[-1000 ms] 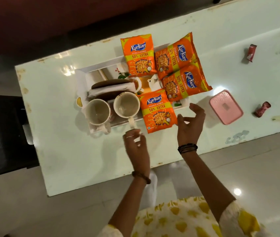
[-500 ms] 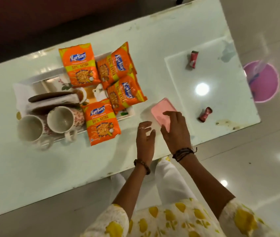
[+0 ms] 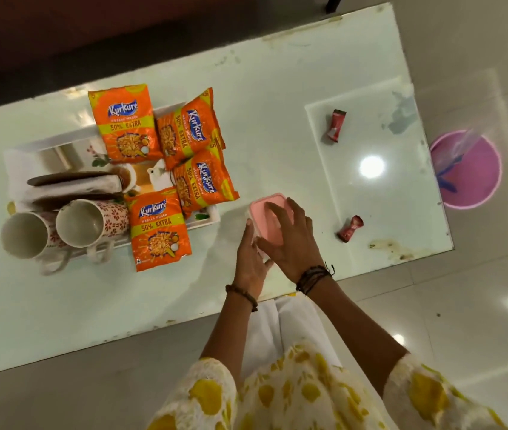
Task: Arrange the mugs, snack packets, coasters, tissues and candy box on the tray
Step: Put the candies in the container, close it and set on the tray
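Observation:
A white tray [image 3: 45, 143] on the glass table holds two patterned mugs [image 3: 83, 223], folded tissues [image 3: 76, 186] between brown coasters [image 3: 69, 177], and several orange Kurkure snack packets [image 3: 125, 125]. Right of the tray sits the pink candy box [image 3: 269, 209]. My right hand [image 3: 290, 240] lies spread over the box's lid, fingers curling round it. My left hand [image 3: 251, 259] presses against the box's near-left side. The box rests on the table, mostly hidden by my hands.
Two small red wrapped candies lie on the table's right end, one [image 3: 336, 125] far and one [image 3: 350, 228] near. A purple round object [image 3: 466, 172] shows on the floor through the glass. The table's near edge [image 3: 166, 321] runs just before my body.
Both hands have moved right from the tray's front edge to the pink box; the right hand now covers its lid and the left has closed in on its side. The view has shifted right.

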{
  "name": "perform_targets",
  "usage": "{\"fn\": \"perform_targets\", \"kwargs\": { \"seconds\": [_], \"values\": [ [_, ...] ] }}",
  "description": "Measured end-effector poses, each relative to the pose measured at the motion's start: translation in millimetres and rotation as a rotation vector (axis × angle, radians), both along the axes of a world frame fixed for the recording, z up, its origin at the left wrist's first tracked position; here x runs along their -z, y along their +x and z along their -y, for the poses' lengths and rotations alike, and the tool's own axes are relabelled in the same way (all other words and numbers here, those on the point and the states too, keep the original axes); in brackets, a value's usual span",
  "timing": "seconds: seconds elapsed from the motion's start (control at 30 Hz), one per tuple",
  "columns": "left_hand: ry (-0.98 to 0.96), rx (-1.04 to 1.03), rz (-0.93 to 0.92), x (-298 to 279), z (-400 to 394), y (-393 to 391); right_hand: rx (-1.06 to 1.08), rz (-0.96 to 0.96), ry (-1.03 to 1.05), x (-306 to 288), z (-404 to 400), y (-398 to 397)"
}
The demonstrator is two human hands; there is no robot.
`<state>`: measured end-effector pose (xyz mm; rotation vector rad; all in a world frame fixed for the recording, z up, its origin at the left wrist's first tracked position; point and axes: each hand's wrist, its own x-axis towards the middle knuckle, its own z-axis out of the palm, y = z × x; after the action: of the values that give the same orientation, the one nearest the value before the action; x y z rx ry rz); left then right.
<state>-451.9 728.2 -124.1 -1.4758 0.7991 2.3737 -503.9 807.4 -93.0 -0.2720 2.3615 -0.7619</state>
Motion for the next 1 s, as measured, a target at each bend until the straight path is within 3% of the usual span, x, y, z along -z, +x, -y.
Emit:
{"fn": "perform_targets", "kwargs": {
  "seconds": [0.17,0.3,0.43,0.6,0.7,0.77,0.87,1.0],
  "values": [
    [0.104,-0.035,-0.137,-8.4,-7.5,-13.2,-0.033,-0.003,-0.150,-27.2,-14.3,3.6],
    [0.168,-0.173,-0.118,-5.4,-3.8,-18.6,0.276,-0.019,-0.295,-34.5,-25.0,-23.5],
    [0.238,-0.231,-0.165,5.6,6.9,-4.9,0.422,-0.105,-0.244,-17.6,-40.0,-51.4],
    [0.355,-0.214,-0.204,7.5,11.8,6.3,0.449,0.114,-0.042,23.4,-50.4,-80.1],
    [0.389,-0.230,-0.219,8.9,11.6,14.3,0.283,0.115,0.199,34.9,-47.8,-89.7],
    [0.404,-0.228,-0.196,10.4,10.6,18.0,0.083,-0.093,0.296,34.4,-35.5,-91.1],
    [0.413,-0.225,-0.136,13.6,10.8,20.8,-0.156,-0.263,0.140,33.0,3.2,-90.4],
    [0.410,-0.184,-0.114,17.0,13.1,23.2,-0.515,-0.143,-0.007,50.1,64.2,-99.6]
  ]
}}
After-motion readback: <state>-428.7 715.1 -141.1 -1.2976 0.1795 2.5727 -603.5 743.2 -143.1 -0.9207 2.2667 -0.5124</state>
